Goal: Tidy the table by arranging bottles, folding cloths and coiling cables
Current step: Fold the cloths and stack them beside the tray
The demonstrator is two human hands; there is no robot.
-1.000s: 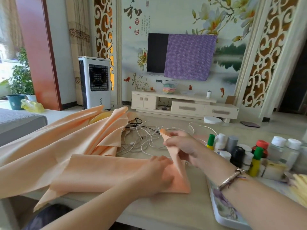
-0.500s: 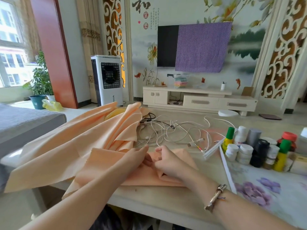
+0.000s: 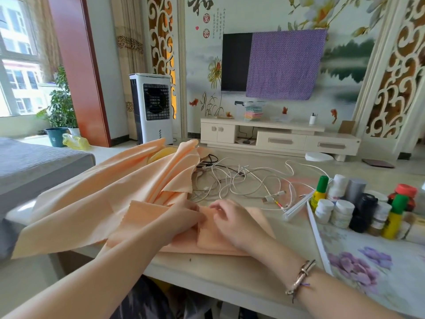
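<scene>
- Peach cloth (image 3: 213,240) lies on counter (image 3: 230,270) near edge, long axis left-right.
- Left hand (image 3: 181,217) and right hand (image 3: 232,219) both on its middle fold; whether either grip pinches: cannot tell.
- White cables (image 3: 241,180) lie beyond, nearer right hand.

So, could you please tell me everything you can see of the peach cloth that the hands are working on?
The peach cloth is thin, matte fabric with pinked zigzag edges. It lies partly folded at the table's near edge, one flap turned over on top. The left hand rests on it, and the right hand presses the flap, fingers slightly bent. More loose peach cloths are heaped behind it, and white cables lie tangled just beyond.
</scene>
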